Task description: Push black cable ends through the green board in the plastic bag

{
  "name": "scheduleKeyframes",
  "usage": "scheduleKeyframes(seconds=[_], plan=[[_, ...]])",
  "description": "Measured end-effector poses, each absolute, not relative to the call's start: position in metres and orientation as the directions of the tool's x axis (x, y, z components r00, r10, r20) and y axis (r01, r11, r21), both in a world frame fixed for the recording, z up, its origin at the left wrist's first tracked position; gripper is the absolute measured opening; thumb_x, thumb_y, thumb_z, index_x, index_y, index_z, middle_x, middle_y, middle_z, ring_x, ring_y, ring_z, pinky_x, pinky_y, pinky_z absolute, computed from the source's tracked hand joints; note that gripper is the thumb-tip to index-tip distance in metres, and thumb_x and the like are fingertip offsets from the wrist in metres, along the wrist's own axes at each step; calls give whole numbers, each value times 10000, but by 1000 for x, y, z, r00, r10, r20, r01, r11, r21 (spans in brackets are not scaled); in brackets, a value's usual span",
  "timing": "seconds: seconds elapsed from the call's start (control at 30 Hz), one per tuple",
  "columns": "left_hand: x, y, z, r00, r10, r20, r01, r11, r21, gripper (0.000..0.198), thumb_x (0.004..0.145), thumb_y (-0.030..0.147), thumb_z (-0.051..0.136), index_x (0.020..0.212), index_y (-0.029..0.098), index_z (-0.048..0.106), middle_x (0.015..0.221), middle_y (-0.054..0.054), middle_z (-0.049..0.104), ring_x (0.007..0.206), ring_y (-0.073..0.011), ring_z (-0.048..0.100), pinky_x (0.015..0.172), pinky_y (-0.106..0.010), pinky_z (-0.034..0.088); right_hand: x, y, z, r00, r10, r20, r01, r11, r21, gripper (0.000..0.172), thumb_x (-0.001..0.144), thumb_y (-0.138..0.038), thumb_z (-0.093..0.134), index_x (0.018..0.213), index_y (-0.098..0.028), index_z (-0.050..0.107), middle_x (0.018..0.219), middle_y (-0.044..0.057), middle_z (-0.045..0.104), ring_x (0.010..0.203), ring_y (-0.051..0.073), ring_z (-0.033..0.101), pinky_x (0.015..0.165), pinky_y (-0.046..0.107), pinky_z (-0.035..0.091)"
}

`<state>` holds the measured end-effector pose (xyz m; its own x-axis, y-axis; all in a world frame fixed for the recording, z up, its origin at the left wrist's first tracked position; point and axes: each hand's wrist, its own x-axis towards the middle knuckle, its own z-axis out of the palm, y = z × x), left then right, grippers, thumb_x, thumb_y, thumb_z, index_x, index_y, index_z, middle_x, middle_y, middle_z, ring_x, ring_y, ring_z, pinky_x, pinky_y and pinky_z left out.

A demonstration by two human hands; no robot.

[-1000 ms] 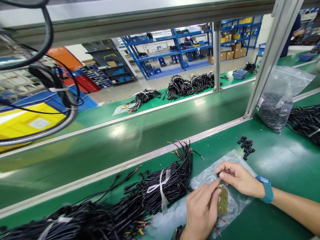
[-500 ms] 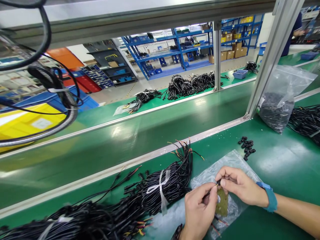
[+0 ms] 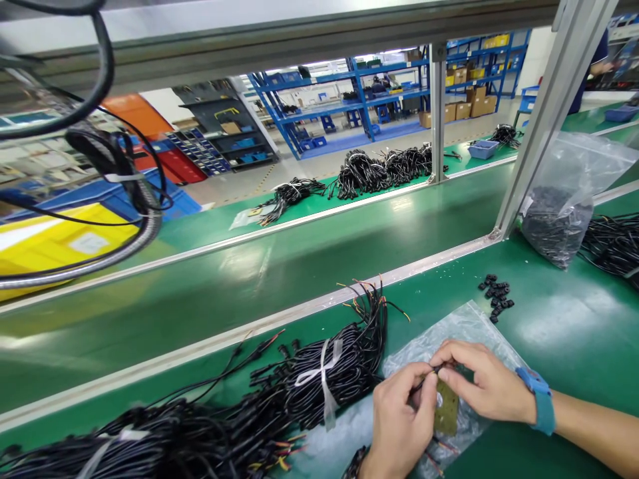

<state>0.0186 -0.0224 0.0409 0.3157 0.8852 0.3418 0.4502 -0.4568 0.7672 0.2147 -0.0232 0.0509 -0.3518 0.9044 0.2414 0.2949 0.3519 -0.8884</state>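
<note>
My left hand (image 3: 399,426) and my right hand (image 3: 482,386) meet over a clear plastic bag (image 3: 469,326) on the green bench. Both pinch the end of a thin black cable (image 3: 428,374) between fingertips. My right hand also touches a small olive-green pad (image 3: 446,409) lying on the bag. A blue watch band (image 3: 540,399) is on my right wrist. A tied bundle of black cables (image 3: 324,376) with coloured wire ends lies just left of my hands.
Small black connector parts (image 3: 495,298) lie beyond the bag. A plastic bag of black parts (image 3: 556,219) leans by an aluminium post (image 3: 542,126). More cable bundles (image 3: 612,243) sit at right. A green conveyor belt (image 3: 299,266) runs behind the bench.
My hands have drawn a little closer together and shifted slightly lower over the bag, still pinching the cable end. The view has drifted slightly.
</note>
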Motion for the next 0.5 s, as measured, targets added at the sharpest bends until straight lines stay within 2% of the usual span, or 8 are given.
scheduleKeyframes(seconds=[0.1,0.17,0.23,0.33,0.5], plan=[[11,-21,41,383,858,343,471,-501,726,200,906,234,579,1102,196,585,855,-31,649,748,-172,635,695,-274,531,217,-20,48,-332,918,215,364,335,-869,140,971,-185,550,1086,-222,619,949,26,682,854,189,629,773,310,475],[6,-17,38,406,844,350,469,-521,713,126,931,213,542,1056,202,553,901,-42,634,808,-178,632,734,-286,535,219,-18,47,-333,919,212,389,339,-857,121,963,-188,556,1065,-218,614,915,22,668,828,188,620,758,308,473],[3,-12,34,426,829,363,438,-540,719,48,970,189,495,955,210,535,866,-29,615,793,-164,618,717,-267,517,220,-16,45,-349,915,205,402,343,-849,109,962,-194,559,1056,-217,608,889,17,654,808,186,613,752,308,472],[3,-7,27,432,813,391,410,-563,718,124,993,176,488,889,211,545,830,-12,629,764,-148,618,706,-251,493,220,-15,43,-382,904,192,406,350,-844,90,981,-215,539,1049,-215,598,895,22,651,818,190,617,752,313,470],[3,-13,14,364,825,433,501,-565,655,182,981,196,504,826,216,599,714,8,660,650,-141,639,605,-241,453,214,-22,31,-419,893,166,401,346,-848,127,1031,-291,489,1027,-228,598,972,40,676,903,215,643,813,338,484]])
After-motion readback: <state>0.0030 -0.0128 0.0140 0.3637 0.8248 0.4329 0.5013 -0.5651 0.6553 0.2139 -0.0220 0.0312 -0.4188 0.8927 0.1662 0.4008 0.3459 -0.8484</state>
